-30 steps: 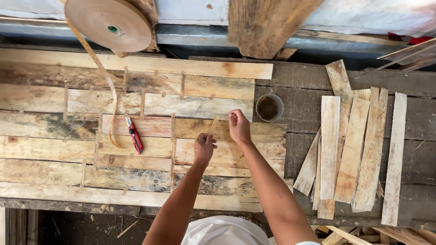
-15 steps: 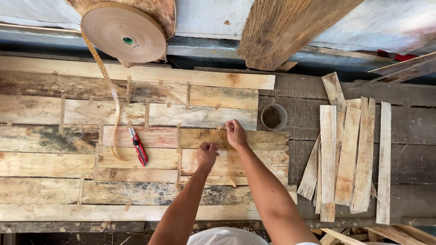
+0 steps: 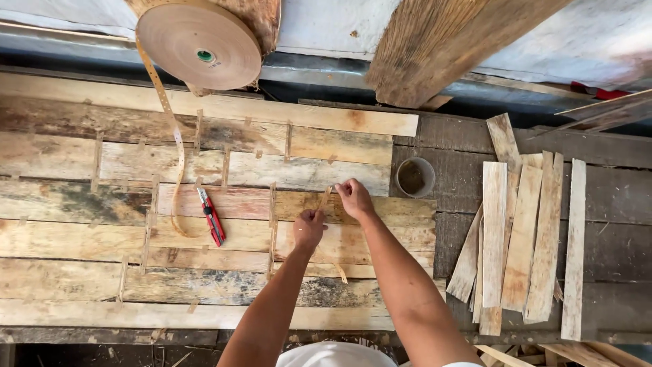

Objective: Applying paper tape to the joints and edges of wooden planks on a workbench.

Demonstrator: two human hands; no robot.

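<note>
A short paper tape strip [image 3: 325, 199] is pinched between the left hand [image 3: 309, 228] and right hand [image 3: 354, 198], each grip closed on it. It is held over joined veneer sheets [image 3: 204, 224] on the bench [image 3: 611, 238], with a red cutter [image 3: 211, 216] lying nearby.

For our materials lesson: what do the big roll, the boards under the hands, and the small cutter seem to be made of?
Big roll: brown paper tape, matte, probably, with punched holes along its hanging strip.
Boards: thin raw wood, unfinished, with grain and dark stains.
Cutter: red plastic body, likely; blade unclear.
</note>
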